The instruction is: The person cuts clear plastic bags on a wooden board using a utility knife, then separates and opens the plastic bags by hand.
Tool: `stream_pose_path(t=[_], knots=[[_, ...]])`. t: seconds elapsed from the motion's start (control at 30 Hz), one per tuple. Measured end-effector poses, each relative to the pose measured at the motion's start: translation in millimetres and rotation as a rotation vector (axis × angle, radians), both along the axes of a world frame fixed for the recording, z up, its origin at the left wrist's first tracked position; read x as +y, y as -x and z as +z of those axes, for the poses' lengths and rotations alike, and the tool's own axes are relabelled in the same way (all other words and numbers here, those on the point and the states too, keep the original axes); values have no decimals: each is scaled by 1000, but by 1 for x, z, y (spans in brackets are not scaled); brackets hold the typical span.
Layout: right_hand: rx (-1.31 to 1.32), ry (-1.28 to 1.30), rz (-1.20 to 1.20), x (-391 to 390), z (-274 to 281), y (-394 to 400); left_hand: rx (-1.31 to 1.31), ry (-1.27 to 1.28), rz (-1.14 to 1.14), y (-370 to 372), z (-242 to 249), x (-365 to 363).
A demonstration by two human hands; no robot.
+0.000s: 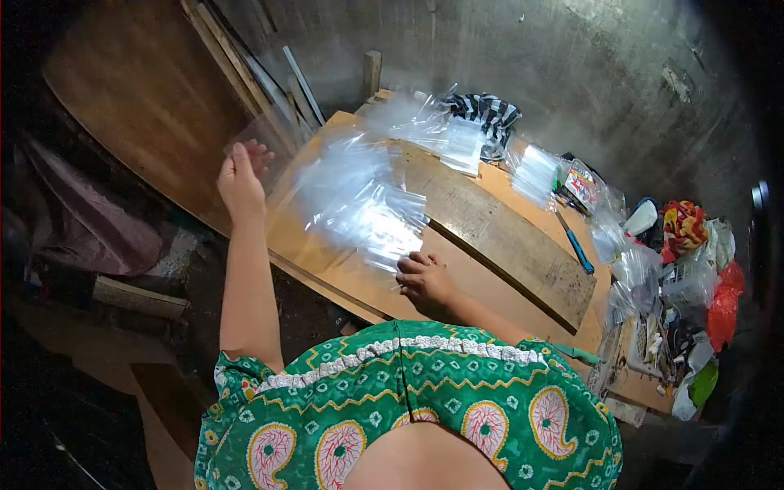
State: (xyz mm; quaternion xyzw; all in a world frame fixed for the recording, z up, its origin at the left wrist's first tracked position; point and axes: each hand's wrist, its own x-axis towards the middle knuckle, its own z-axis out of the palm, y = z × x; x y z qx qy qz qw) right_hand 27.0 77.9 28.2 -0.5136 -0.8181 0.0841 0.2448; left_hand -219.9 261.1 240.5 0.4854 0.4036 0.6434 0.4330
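Note:
My left hand (pixel 245 175) is raised at the table's left edge, its thumb and fingers closed on a thin clear plastic bag (pixel 282 145) that is hard to make out against the wood. My right hand (pixel 426 280) rests low over the table, fingers curled down, beside the lower edge of a spread pile of clear plastic bags (pixel 351 196). What lies under those fingers, if anything, is hidden. A long wooden board (pixel 498 229) lies across the table, just beyond my right hand, with some of the bags overlapping its left end.
More plastic bags (pixel 464 145) lie at the back by a black-and-white striped bag (pixel 494 118). A blue-handled tool (pixel 578 249) sits right of the board. Mixed clutter with a red plastic bag (pixel 725 306) crowds the right side. Wooden strips (pixel 237 65) lean at the left.

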Motion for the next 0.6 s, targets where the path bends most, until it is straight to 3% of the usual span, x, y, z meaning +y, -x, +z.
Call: stream_pose_path(t=[0.13,0.17,0.23,0.37,0.43,0.6], knots=[[-39,-105,0,10,-29,-10,53,-79,-107,-9,-19,-1],[58,-173,-76,16,-17,-11,20,-13,-133,-11,-25,2],[233,-301,-192,25,38,-5,91,-26,-170,-22,-25,-4],[406,-353,-70,34,175,4,91,-66,-321,-52,-39,-13],[684,-146,40,37,218,0,74,85,-461,-65,-29,-27],[862,73,-73,77,217,-19,-35,154,-673,-80,-14,-49]])
